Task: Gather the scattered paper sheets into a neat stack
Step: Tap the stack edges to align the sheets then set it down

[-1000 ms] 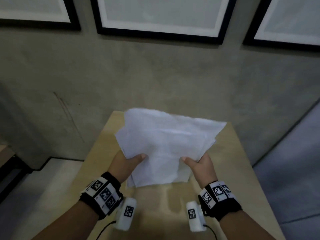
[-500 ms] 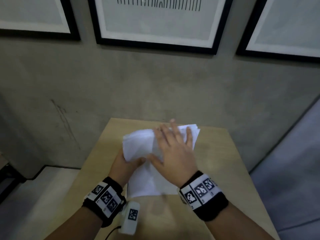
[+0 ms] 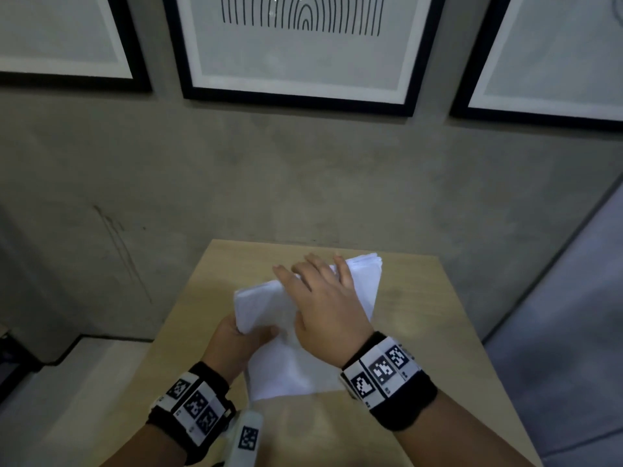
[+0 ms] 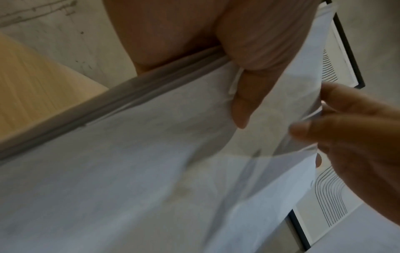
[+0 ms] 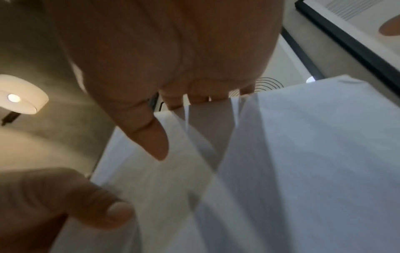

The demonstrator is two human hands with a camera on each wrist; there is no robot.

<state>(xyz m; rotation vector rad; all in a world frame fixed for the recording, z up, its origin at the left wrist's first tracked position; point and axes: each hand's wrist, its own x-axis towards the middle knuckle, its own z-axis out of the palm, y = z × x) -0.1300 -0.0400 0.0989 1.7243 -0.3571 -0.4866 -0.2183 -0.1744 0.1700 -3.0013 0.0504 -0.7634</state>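
**A:** ok so where are we with the paper sheets (image 3: 310, 335)? We've got the whole bundle at the middle of the frame, over the wooden surface (image 3: 421, 332), and we can't tell if the bottom edge is touching it or just above.

**B:** Left hand (image 3: 236, 342) is pinching the lower-left edge, thumb on top and fingers underneath, so we figure it's the anchor that keeps the sheets from sliding apart. Right hand (image 3: 323, 298) lies flat on top with fingers straight and spread, gripping nothing, probably pressing the pile flat so we can square it.

**A:** Edges aren't lined up yet imo. In the right wrist view the sheets fan out in overlapping layers.

**B:** Yep. Room-wise we're fine: bare surface to the right and toward the bottom of the frame. The wall (image 3: 303, 183) runs along the far edge, and the surface drops off at left, so we'd tap the stack down near the middle.
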